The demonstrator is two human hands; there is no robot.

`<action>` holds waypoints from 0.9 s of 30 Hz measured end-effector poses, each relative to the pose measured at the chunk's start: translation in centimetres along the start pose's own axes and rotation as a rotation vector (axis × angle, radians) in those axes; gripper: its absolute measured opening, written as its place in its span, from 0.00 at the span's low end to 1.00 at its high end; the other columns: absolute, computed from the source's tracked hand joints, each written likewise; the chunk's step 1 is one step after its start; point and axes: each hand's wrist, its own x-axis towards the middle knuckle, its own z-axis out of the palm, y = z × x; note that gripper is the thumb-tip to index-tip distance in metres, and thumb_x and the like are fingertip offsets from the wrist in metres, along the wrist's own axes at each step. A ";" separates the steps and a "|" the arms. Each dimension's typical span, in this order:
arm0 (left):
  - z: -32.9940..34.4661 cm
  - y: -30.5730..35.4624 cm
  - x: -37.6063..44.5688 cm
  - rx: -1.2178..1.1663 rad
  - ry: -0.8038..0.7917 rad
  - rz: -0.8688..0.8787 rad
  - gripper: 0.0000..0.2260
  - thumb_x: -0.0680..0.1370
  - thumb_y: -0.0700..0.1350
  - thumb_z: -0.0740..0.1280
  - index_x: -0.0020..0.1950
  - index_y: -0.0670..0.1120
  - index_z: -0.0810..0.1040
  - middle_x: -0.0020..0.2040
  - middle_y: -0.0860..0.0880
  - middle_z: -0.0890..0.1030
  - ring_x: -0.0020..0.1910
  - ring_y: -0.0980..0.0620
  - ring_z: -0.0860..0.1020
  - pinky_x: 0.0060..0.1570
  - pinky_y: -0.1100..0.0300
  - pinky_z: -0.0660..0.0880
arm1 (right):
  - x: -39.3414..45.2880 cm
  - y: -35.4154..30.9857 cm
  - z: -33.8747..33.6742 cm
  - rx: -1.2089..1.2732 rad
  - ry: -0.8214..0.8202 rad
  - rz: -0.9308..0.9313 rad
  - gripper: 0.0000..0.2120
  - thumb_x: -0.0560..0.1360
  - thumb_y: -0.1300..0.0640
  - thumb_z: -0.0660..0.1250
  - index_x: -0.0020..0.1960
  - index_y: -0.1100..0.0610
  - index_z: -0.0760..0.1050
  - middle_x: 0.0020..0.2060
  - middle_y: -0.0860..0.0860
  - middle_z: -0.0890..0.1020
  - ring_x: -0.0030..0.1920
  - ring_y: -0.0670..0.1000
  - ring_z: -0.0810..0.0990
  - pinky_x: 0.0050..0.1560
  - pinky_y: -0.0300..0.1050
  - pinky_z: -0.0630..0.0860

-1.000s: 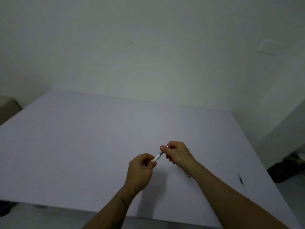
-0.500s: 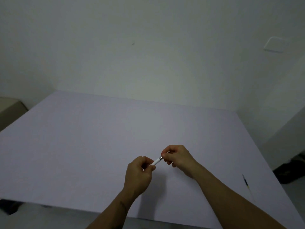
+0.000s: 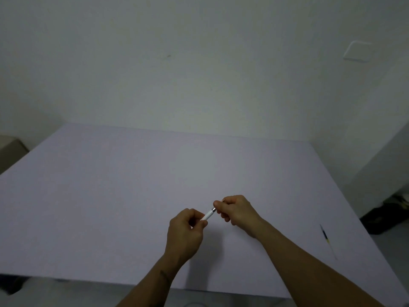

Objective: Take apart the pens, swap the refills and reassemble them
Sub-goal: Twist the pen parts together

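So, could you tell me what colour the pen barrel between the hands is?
White, with a silver metal end; the pen barrel shows in the head view.

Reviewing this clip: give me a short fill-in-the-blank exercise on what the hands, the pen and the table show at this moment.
1. The white pen is held by ____ hands at once.
2. The pen's metal end points toward the ____ hand.
3. The loose refill lies on the table near its ____ edge.
4. The left hand and the right hand hold the pen ____ the table, not resting on it.

Missing words: both; right; right; above
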 end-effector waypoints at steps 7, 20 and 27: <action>0.3 0.4 0.1 -0.022 -0.012 -0.024 0.05 0.73 0.42 0.73 0.40 0.51 0.80 0.35 0.52 0.80 0.35 0.52 0.78 0.34 0.65 0.74 | 0.2 0.1 1.0 0.396 -0.044 0.153 0.06 0.74 0.59 0.71 0.42 0.62 0.82 0.31 0.53 0.75 0.33 0.50 0.72 0.30 0.41 0.70; 0.6 1.1 0.1 -0.052 -0.055 -0.090 0.04 0.75 0.41 0.71 0.40 0.49 0.80 0.34 0.50 0.79 0.33 0.53 0.77 0.32 0.67 0.72 | 0.6 0.9 0.7 0.420 -0.076 0.120 0.04 0.75 0.61 0.69 0.43 0.59 0.82 0.34 0.53 0.79 0.35 0.51 0.75 0.31 0.41 0.72; 0.4 1.6 0.6 -0.053 -0.122 -0.118 0.03 0.76 0.42 0.70 0.42 0.47 0.81 0.34 0.50 0.79 0.33 0.54 0.76 0.33 0.65 0.71 | 0.6 1.0 0.7 0.329 -0.035 0.128 0.06 0.76 0.57 0.70 0.43 0.59 0.80 0.36 0.54 0.78 0.38 0.52 0.75 0.33 0.42 0.72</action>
